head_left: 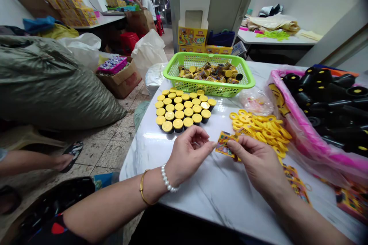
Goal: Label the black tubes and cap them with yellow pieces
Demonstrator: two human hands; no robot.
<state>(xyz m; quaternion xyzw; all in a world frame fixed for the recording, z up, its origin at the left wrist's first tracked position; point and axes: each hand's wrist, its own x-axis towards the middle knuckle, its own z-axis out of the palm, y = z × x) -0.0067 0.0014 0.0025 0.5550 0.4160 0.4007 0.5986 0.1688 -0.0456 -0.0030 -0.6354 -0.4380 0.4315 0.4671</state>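
Near the middle of the frame, right hand (258,160) of the person holds a small printed card (222,147), yellow with many colours, above the white table (207,191). The thumb of this hand lies on top of the card and the bent fingers are below it, so the card is pinched between them. Left hand (186,155) is just beside the card; its fingers are bent loosely and its thumb is stretched toward the left edge of the card, but one cannot tell if the thumb touches it. On the left wrist are a bead bracelet (166,180) and a gold bangle (142,187). Above the left hand, at the centre, many cups (179,115) with yellow lids stand upright, close together. Behind them is a green basket (207,89), filled with similar small cups. Right of the card lies a pile of yellow rings (260,128), and at the right edge of the frame a pink-lined box (314,141) contains black pieces (327,95)
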